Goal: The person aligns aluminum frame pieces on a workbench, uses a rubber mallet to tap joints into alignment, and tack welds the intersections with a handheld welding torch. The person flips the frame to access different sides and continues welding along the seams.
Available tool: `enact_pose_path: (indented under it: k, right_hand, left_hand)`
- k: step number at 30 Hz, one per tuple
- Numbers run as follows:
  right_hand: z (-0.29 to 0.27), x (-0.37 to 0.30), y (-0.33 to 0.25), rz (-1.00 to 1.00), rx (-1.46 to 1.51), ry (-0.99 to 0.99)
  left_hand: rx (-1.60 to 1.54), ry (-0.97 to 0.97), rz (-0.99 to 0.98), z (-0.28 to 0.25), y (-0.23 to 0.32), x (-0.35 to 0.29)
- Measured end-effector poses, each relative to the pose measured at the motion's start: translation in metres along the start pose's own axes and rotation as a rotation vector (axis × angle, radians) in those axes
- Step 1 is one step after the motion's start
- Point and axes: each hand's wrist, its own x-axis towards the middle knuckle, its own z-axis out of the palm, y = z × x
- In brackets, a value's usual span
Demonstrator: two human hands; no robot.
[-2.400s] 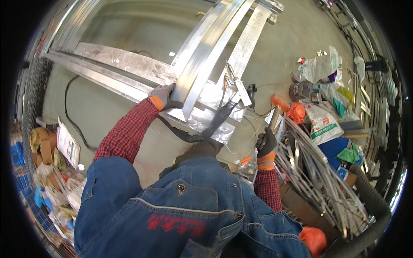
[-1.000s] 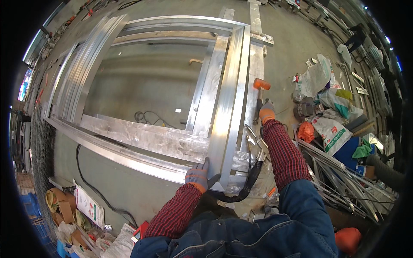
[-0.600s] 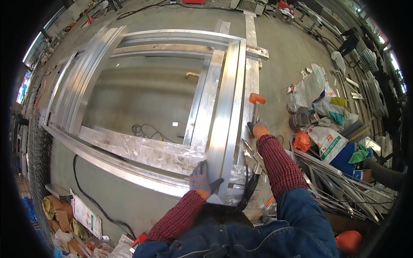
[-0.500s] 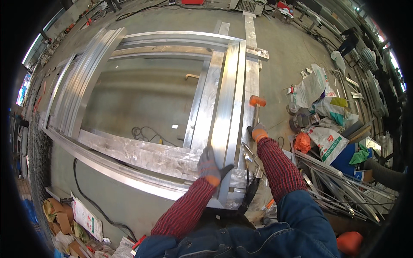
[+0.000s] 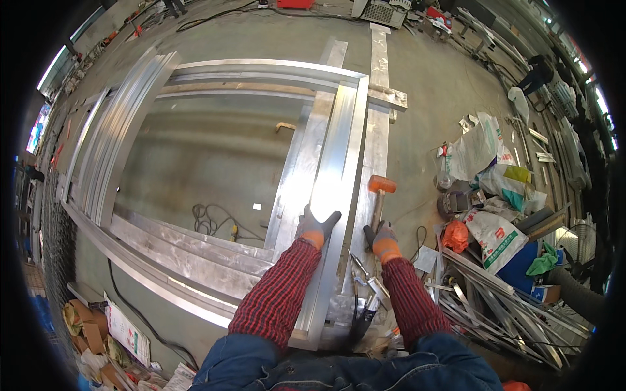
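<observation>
My left hand [image 5: 315,228], in a grey and orange glove, lies on a long shiny aluminium profile [image 5: 339,140] at the frame's right side. Its thumb is spread away from the fingers, so the hand is open. In my right hand [image 5: 383,241], gloved alike, is the handle of a mallet with an orange head [image 5: 382,184]. The mallet's head points away from me, just right of the profile. Near my right wrist lies a metal torch-like tool [image 5: 369,277] with a black handle. The profile's far end meets a crosswise bar [image 5: 261,64] at a corner.
More profiles [image 5: 120,140] lie stacked at the frame's left side. Flat metal beams [image 5: 379,58] support it. Right of me are white sacks [image 5: 492,238], an orange bag [image 5: 455,236] and a heap of metal offcuts [image 5: 502,306]. A black cable [image 5: 147,316] runs along the floor at left.
My left hand has moved farther along the profile. The right hand and mallet have come closer to it. The gap at the far right corner looks closed now. The view has shifted slightly.
</observation>
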Motion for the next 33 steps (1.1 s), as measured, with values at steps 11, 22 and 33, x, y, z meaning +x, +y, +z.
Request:
enact_pose_path:
  k: [11,22,33]
  right_hand:
    - [0.117,-0.148,-0.074,-0.269,-0.112,-0.132]
    - [0.102,-0.151,-0.082,-0.074,0.014,-0.013]
    - [0.074,-0.146,-0.103,-0.061,0.332,0.041]
  left_hand:
    - [-0.131,0.015,0.121,0.005,-0.028,0.030]
    - [-0.076,0.156,0.121,0.014,-0.029,0.026]
    - [-0.142,0.009,0.107,0.015,-0.041,0.049]
